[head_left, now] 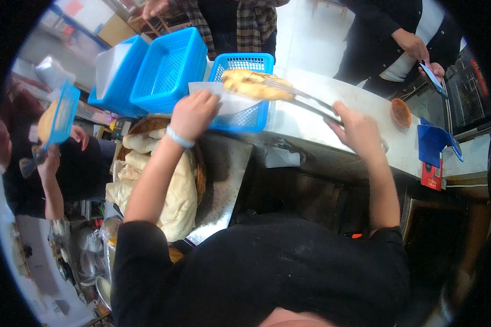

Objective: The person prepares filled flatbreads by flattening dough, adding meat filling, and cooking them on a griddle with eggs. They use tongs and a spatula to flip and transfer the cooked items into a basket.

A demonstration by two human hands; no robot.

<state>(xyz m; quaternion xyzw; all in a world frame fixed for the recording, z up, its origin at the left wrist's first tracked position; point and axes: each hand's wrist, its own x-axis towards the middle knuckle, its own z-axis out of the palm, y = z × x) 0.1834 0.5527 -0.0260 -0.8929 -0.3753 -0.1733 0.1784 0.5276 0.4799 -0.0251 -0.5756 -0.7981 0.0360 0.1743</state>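
A pair of metal tongs (315, 106) is in my right hand (358, 131), its far end closed around a golden-brown piece of fried or baked food (255, 83). That food is over a blue plastic basket (245, 122) on the counter. My left hand (196, 112), fingers curled, is at the basket's left edge, by the corner of a sheet of white paper (235, 102) that lies partly in it. The fingers seem to pinch that corner, though blur hides the contact. Below my left forearm is a large mass of pale dough (182, 196).
Stacked blue baskets (167, 61) stand at the back left, beside others with white paper (110, 71). A co-worker at the left holds a blue basket (65, 114). Two people stand beyond the counter (327, 86); a small brown bowl (401, 113) sits at its right.
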